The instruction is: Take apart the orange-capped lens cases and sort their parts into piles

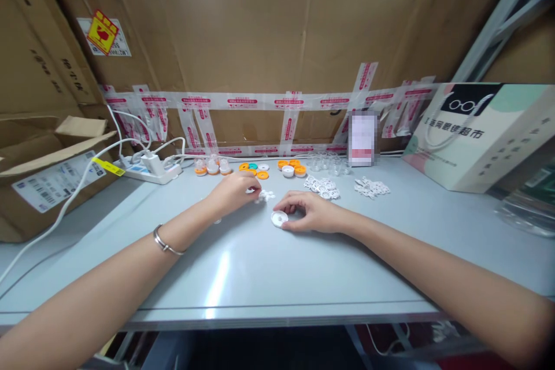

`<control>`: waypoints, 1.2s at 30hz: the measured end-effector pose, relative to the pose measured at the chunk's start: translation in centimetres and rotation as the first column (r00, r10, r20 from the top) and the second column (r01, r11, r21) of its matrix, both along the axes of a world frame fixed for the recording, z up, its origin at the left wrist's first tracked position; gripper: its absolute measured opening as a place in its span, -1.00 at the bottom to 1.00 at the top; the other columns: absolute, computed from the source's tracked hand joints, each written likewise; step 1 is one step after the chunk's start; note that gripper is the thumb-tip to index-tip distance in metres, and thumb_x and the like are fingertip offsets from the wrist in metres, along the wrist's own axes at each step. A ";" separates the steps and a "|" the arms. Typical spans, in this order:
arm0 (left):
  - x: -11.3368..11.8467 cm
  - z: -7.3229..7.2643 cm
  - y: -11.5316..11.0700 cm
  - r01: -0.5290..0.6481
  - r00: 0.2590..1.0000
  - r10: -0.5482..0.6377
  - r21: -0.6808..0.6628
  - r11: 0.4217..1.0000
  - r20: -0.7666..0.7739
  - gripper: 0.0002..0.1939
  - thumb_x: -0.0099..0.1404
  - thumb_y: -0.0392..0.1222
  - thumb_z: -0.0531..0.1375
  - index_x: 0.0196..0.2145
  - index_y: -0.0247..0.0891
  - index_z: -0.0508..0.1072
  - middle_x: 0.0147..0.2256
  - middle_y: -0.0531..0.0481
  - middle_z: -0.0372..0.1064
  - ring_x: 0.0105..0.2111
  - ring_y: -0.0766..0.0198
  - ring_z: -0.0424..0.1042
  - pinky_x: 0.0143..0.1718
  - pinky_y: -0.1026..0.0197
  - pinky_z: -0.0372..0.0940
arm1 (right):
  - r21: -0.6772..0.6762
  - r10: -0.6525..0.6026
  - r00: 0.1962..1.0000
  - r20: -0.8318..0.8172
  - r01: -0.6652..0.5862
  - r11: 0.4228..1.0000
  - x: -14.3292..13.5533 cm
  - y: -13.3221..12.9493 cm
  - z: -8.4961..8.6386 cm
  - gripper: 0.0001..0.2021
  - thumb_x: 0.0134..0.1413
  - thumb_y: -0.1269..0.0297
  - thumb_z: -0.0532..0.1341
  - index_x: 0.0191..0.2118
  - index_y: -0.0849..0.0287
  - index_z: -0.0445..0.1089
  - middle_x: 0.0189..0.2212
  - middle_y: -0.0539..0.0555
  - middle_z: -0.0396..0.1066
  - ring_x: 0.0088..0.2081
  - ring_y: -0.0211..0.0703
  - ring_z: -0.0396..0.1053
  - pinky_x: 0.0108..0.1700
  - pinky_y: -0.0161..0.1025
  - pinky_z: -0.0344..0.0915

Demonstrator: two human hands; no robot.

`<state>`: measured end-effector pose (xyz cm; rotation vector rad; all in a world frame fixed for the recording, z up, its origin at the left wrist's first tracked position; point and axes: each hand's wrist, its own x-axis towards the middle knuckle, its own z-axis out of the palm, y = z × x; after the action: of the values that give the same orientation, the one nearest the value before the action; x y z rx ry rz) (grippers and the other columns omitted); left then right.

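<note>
My right hand (310, 211) holds a round white part (280, 219) between thumb and fingers, low over the grey table (243, 277). Left of it, my left hand (236, 192) has its fingers closed at a small pile of white pieces (265, 196); what is between the fingertips is too small to name. Behind the hands lie orange, green and white rings (262, 175), orange and white cups (287, 171) and clear domes (332, 163). Two heaps of flat white parts (323, 187) are to the right. A clear piece (217, 221) shows below my left wrist.
Assembled clear-topped capsules (212, 166) stand at the back, beside a power strip (151, 170) with cables. An open cardboard box (52, 179) is on the left. A phone-like panel (363, 139) leans at the back, with a paper bag (472, 139) and a clear bottle (531, 196) on the right.
</note>
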<state>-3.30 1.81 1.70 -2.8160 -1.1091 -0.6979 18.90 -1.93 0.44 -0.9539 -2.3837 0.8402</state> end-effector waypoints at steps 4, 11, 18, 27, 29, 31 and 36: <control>0.8 -1.1 0.3 0.019 0.997 -0.018 0.011 1.000 -0.071 -0.85 0.18 -0.30 0.09 -0.40 -0.31 0.48 -0.38 -0.08 0.41 -0.33 0.24 0.36 -0.31 0.26 0.21 | -0.002 0.011 1.000 -0.009 -0.011 1.000 0.0 0.0 0.0 -0.69 -0.14 0.25 0.23 -0.19 0.18 0.40 -0.29 0.05 0.36 -0.29 -0.26 0.28 -0.19 -0.30 0.25; 1.0 -1.3 0.3 0.052 0.999 -0.052 0.002 0.999 -0.001 -0.79 0.25 -0.29 0.03 -0.33 -0.30 0.48 -0.34 -0.09 0.41 -0.29 0.24 0.36 -0.24 0.25 0.22 | -0.003 0.005 1.000 -0.004 -0.005 1.000 0.2 0.0 0.0 -0.70 -0.15 0.26 0.24 -0.20 0.18 0.40 -0.28 0.05 0.36 -0.28 -0.25 0.29 -0.17 -0.29 0.25; 1.4 0.1 -2.5 0.143 0.984 -0.126 -0.145 0.979 0.123 -0.79 0.26 -0.14 0.07 -0.32 -0.28 0.46 -0.37 -0.02 0.39 -0.34 0.31 0.34 -0.26 0.28 0.20 | -0.029 -0.017 1.000 0.000 0.017 0.999 0.4 0.1 -0.1 -0.69 -0.15 0.23 0.25 -0.21 0.19 0.35 -0.29 0.03 0.38 -0.28 -0.26 0.30 -0.19 -0.30 0.25; 2.0 -0.7 -3.5 0.132 0.991 -0.114 -0.337 0.932 0.072 -0.72 0.12 0.00 0.18 -0.33 -0.27 0.42 -0.38 0.01 0.33 -0.39 0.31 0.29 -0.36 0.31 0.17 | 0.044 -0.035 0.999 0.023 0.034 0.998 0.4 0.1 0.1 -0.77 -0.16 0.17 0.28 -0.36 0.21 0.41 -0.38 0.03 0.38 -0.34 -0.26 0.30 -0.27 -0.33 0.23; 2.1 -0.8 -3.5 0.121 0.992 -0.095 -0.358 0.926 0.088 -0.72 0.11 0.01 0.19 -0.36 -0.28 0.42 -0.41 0.02 0.33 -0.42 0.32 0.29 -0.39 0.31 0.17 | 0.037 -0.057 0.998 0.024 0.057 0.998 0.3 0.0 0.4 -0.78 -0.15 0.17 0.27 -0.36 0.20 0.43 -0.38 0.04 0.38 -0.36 -0.25 0.30 -0.30 -0.33 0.23; 2.1 -0.8 -3.6 0.100 0.992 -0.066 -0.378 0.920 0.103 -0.71 0.09 0.02 0.20 -0.39 -0.28 0.42 -0.43 0.02 0.33 -0.43 0.32 0.28 -0.42 0.32 0.16 | 0.003 -0.077 0.996 0.037 0.077 0.997 0.1 -0.2 0.7 -0.82 -0.09 0.20 0.23 -0.36 0.19 0.45 -0.39 0.04 0.40 -0.34 -0.24 0.32 -0.29 -0.33 0.23; 2.5 -0.7 -4.3 0.020 0.993 0.028 -0.394 0.919 0.114 -0.74 0.05 -0.02 0.22 -0.41 -0.28 0.42 -0.45 0.03 0.36 -0.44 0.31 0.30 -0.44 0.31 0.17 | -0.027 -0.190 0.970 0.150 0.197 0.980 -0.7 -0.4 1.1 -0.86 -0.13 0.25 0.22 -0.41 0.18 0.44 -0.49 0.00 0.43 -0.42 -0.24 0.33 -0.39 -0.34 0.20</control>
<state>-0.81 -2.47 0.97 -3.1336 -1.4214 -0.7189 18.20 -2.33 1.50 -1.2825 -2.3530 0.7712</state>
